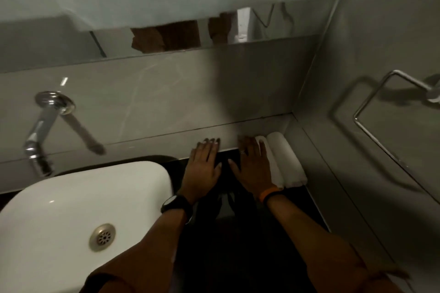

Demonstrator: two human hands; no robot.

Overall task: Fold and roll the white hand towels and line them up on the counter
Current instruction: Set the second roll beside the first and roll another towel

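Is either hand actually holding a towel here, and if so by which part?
Nothing is held. The left hand lies flat and open on the dark counter. The right hand lies flat beside the nearer rolled towel, fingers over its edge, no grip.

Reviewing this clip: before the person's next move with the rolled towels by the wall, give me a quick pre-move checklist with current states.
1. Two rolled towels lie side by side: far towel roll against the side wall, near towel roll beside it: ok.
2. Right hand flat, touching the near roll: ok.
3. Left hand flat on the dark counter, empty: ok.
4. Rolls tight, ends even: cannot tell.
5. More towels waiting: none visible.
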